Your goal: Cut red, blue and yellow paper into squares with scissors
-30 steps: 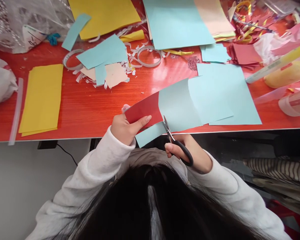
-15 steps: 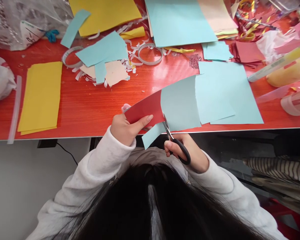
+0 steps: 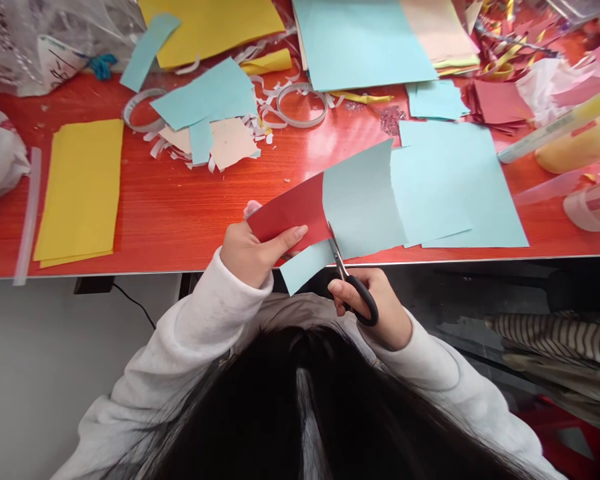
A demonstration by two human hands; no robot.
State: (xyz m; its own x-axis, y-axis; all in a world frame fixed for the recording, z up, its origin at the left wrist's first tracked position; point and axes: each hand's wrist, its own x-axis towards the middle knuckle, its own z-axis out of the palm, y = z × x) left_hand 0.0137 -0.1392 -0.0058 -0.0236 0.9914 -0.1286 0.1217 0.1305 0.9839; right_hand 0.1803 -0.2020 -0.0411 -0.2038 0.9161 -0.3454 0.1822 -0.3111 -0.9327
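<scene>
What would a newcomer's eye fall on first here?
Probably the red paper in the left hand, against a light-blue sheet at center. Just below, the right hand holds black-handled scissors. Then the yellow stack on the red table, far left.

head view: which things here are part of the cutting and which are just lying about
In the cutting:
- scissors, in the right hand
- red paper, pinched in the left hand
- pale blue sheet against it
- blue strip beside the blades

Seemingly just lying about:
- yellow sheets
- white bag
- peach scrap
- red squares
</scene>
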